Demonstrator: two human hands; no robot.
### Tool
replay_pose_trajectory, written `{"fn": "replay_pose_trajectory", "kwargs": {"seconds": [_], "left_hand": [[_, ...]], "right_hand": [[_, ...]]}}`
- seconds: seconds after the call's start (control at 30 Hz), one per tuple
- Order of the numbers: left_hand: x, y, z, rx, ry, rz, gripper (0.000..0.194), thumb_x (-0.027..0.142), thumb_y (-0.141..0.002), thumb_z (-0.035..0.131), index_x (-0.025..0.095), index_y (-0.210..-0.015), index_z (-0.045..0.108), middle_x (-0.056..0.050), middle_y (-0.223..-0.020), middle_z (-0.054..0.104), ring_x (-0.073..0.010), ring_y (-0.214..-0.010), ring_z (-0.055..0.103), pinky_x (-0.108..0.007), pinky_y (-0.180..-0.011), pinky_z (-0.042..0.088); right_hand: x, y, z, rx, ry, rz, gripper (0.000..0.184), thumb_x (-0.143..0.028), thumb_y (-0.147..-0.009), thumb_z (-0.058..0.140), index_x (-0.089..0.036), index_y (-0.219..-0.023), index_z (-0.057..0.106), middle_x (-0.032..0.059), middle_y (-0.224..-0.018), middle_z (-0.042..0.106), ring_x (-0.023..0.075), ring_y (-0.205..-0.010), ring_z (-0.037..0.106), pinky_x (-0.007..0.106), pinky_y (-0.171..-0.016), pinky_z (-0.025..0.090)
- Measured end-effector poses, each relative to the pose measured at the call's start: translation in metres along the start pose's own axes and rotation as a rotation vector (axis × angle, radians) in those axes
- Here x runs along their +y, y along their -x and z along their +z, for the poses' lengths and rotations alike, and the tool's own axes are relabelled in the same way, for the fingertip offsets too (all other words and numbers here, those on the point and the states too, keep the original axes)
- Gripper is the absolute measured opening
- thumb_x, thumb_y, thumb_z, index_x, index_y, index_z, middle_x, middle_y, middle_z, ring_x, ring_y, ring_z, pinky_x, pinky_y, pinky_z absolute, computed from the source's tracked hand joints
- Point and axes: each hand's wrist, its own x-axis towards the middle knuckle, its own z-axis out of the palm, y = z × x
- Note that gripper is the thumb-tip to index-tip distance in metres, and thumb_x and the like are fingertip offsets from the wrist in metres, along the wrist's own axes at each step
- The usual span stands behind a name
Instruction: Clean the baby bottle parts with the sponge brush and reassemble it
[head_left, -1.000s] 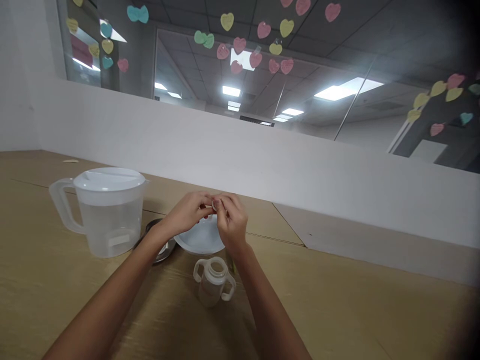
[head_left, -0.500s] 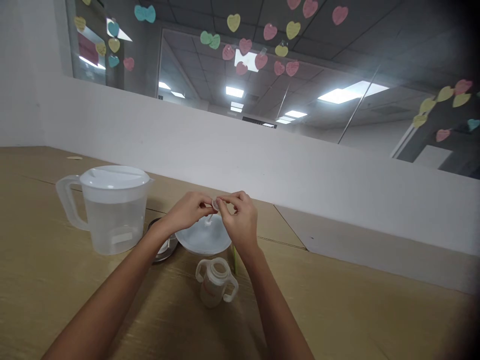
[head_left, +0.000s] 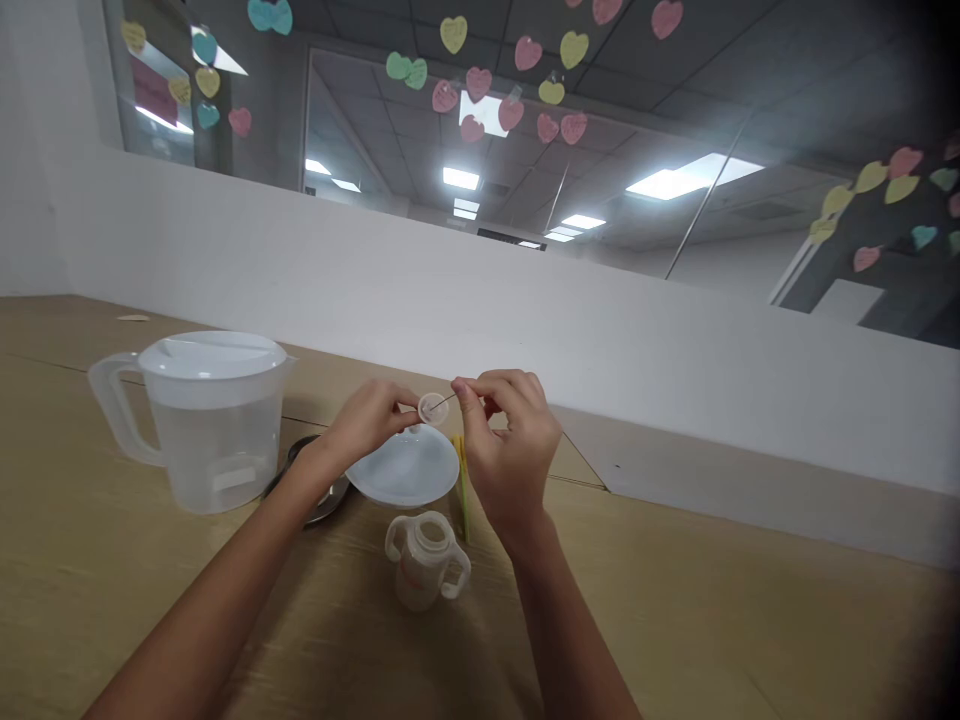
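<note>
My left hand [head_left: 371,420] pinches a small round translucent piece [head_left: 433,410] by its edge, above a white bowl [head_left: 405,472]. To its right, my right hand [head_left: 511,445] pinches the end of a thin dark strand [head_left: 445,400] between thumb and forefinger. The strand runs to the middle of the round piece; I cannot make out whether it is a wire, a stick or a cord. In front of the bowl stands a translucent two-handled cup [head_left: 422,572], its top open.
A large lidded plastic jug [head_left: 217,440] stands at the left. Partly behind my left forearm lies a shiny metal dish [head_left: 328,508]. A slim yellow-green stick [head_left: 463,495] lies right of the bowl. A white wall [head_left: 420,290] with windows bounds the table's far side.
My right hand has moved right, away from my left hand, and the thin dark strand now shows between them. The round piece stays in my left hand, now more plainly in sight.
</note>
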Motion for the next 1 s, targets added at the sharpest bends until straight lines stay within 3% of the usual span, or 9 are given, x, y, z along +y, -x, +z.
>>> {"fn": "replay_pose_trajectory", "kwargs": {"seconds": [0.37, 0.67, 0.83, 0.93, 1.0], "left_hand": [[-0.003, 0.000, -0.003, 0.016, -0.230, 0.034, 0.024, 0.033, -0.084, 0.048, 0.021, -0.080, 0.069, -0.003, -0.085, 0.068, -0.0129, -0.068, 0.056, -0.021, -0.057, 0.031], [-0.004, 0.001, -0.005, 0.008, -0.259, 0.031, 0.024, 0.033, -0.083, 0.049, 0.019, -0.078, 0.068, -0.003, -0.078, 0.067, -0.0132, -0.067, 0.056, -0.021, -0.057, 0.031], [-0.011, 0.001, 0.001, -0.068, -0.434, -0.031, 0.027, 0.031, -0.084, 0.047, 0.019, -0.077, 0.069, -0.007, -0.081, 0.069, -0.0174, -0.072, 0.059, -0.024, -0.057, 0.032], [-0.018, 0.000, 0.008, -0.096, -0.482, -0.068, 0.022, 0.026, -0.082, 0.049, 0.019, -0.081, 0.070, -0.009, -0.087, 0.069, -0.0178, -0.079, 0.061, -0.024, -0.062, 0.037], [-0.023, -0.001, 0.014, -0.133, -0.542, -0.092, 0.021, 0.020, -0.081, 0.050, 0.020, -0.085, 0.071, -0.010, -0.091, 0.068, -0.0183, -0.083, 0.061, -0.024, -0.067, 0.040]], "right_hand": [[-0.013, -0.005, -0.012, 0.057, 0.008, -0.041, 0.013, -0.013, -0.079, 0.058, -0.018, -0.067, 0.057, -0.0012, -0.065, 0.056, 0.0095, -0.063, 0.050, 0.024, -0.057, 0.043], [-0.020, -0.008, -0.017, 0.073, 0.121, -0.084, 0.013, -0.015, -0.079, 0.059, -0.019, -0.067, 0.057, -0.0013, -0.065, 0.058, 0.0102, -0.063, 0.054, 0.025, -0.056, 0.044], [-0.031, -0.013, -0.034, 0.186, 0.088, -0.107, 0.008, -0.016, -0.080, 0.060, -0.021, -0.073, 0.060, -0.0007, -0.068, 0.060, 0.0116, -0.065, 0.057, 0.027, -0.059, 0.047], [-0.024, -0.014, -0.036, 0.224, 0.061, -0.072, 0.007, -0.018, -0.080, 0.059, -0.022, -0.075, 0.063, -0.0007, -0.069, 0.062, 0.0115, -0.065, 0.058, 0.026, -0.058, 0.049], [-0.009, -0.013, -0.028, 0.155, 0.045, -0.007, 0.008, -0.021, -0.080, 0.059, -0.021, -0.074, 0.065, -0.0002, -0.070, 0.065, 0.0115, -0.064, 0.060, 0.025, -0.055, 0.049]]}}
